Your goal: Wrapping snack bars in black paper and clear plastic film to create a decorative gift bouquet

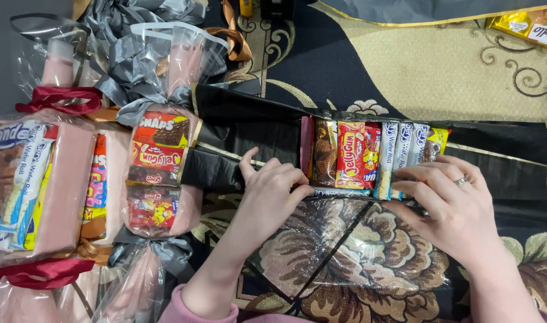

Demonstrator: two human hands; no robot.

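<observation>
A row of snack packets (369,157) in red, brown, white-blue and yellow wrappers lies on a clear cellophane sheet (345,251) over black paper (249,128). My left hand (270,194) presses its fingertips on the cellophane at the row's near left edge. At the near right end, my right hand (450,206), wearing a ring, rests on the white-blue wafer packets, its fingers flat and together. Neither hand has anything closed in its grasp.
Three finished cellophane-wrapped snack bundles lie at the left: one with a grey ribbon (157,173), one in the middle (100,191), one with red ribbons (31,191). A patterned carpet (417,66) lies underneath. Yellow packets (527,27) sit at the top right corner.
</observation>
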